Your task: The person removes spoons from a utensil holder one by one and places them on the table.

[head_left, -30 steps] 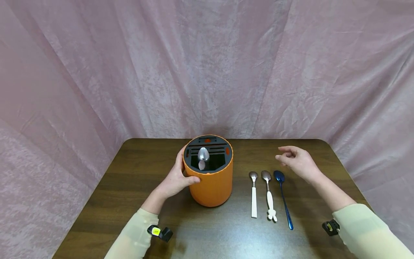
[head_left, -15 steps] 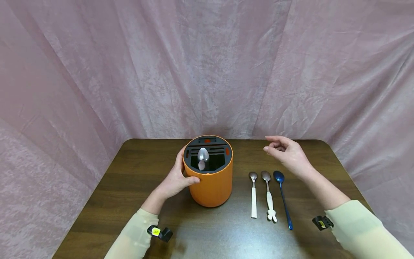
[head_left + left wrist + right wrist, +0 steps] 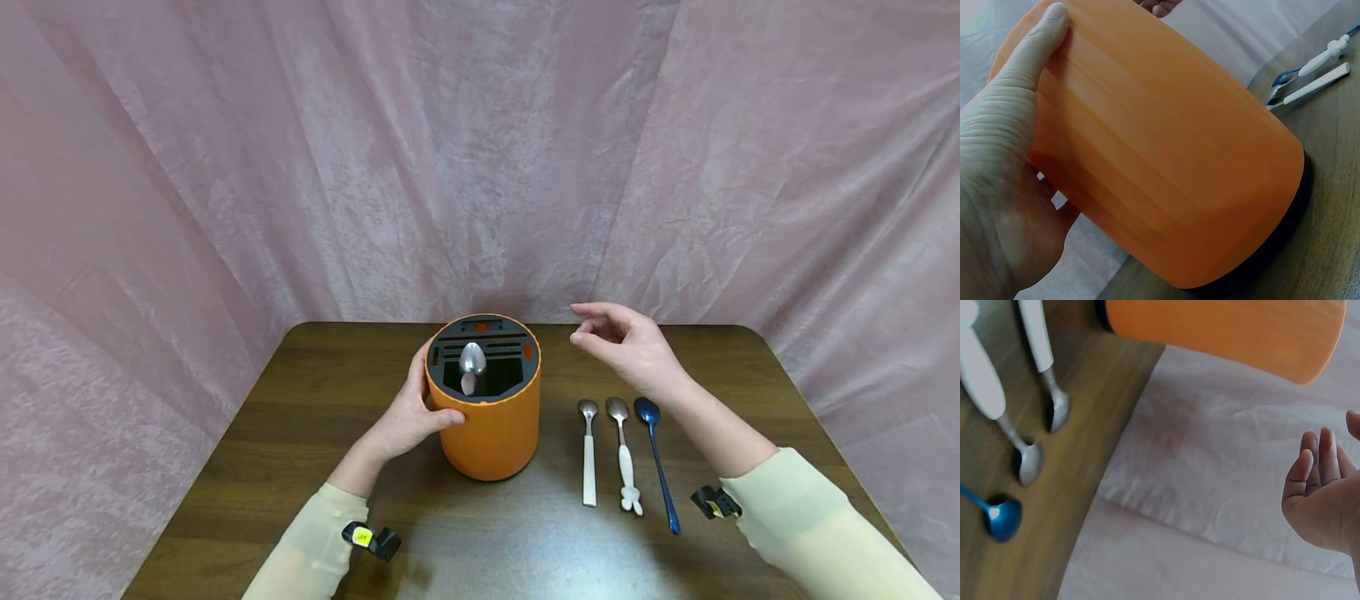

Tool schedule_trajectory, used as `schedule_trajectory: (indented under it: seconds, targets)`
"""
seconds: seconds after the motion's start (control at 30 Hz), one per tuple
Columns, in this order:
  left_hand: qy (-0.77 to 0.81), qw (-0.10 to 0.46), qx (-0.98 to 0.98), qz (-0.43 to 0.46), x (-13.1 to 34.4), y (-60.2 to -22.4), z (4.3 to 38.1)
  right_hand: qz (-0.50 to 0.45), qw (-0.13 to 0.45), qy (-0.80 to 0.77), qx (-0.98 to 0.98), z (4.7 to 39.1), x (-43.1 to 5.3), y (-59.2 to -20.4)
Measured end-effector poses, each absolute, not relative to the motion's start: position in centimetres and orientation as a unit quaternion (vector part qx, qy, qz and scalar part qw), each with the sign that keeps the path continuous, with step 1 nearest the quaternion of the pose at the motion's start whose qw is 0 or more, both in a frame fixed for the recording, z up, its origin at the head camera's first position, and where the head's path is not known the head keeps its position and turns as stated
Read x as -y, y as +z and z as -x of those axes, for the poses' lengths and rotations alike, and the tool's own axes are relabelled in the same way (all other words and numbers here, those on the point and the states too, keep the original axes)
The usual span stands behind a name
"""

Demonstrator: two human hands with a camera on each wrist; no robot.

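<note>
My left hand (image 3: 403, 423) grips the side of an orange cylindrical utensil holder (image 3: 495, 442), thumb across its front; the other fingers are mostly hidden behind it. A silver spoon (image 3: 472, 358) stands bowl up in the front opening of the holder's dark slotted top. My right hand (image 3: 630, 346) hovers right of the holder, fingers loosely bent and holding nothing. Nearer me lie three spoons side by side: a white-handled spoon (image 3: 588, 467), a spoon with a white rabbit-shaped handle end (image 3: 626, 467) and a blue spoon (image 3: 659, 475).
The dark wooden table (image 3: 315, 400) carries the holder and the spoons. A pink velvety curtain (image 3: 480, 167) hangs behind the table's far edge and around both sides.
My right hand has moved left, from beyond the blue spoon toward the holder, and a little farther from me. The left hand, the holder and the spoons have stayed put.
</note>
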State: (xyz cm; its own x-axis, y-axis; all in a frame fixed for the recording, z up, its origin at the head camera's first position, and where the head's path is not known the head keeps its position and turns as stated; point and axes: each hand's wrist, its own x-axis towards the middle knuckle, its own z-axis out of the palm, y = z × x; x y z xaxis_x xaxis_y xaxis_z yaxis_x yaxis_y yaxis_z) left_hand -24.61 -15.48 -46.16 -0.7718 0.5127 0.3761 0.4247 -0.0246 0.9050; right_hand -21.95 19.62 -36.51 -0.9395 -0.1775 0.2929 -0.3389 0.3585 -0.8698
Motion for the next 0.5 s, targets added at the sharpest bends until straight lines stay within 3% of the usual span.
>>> schedule_trajectory:
  seconds: [0.5]
  targets:
    - [0.636,0.033,-0.688,-0.347,15.4,-45.9,24.5,-0.215,0.043,0.566,0.795,22.8,-15.0,-35.3]
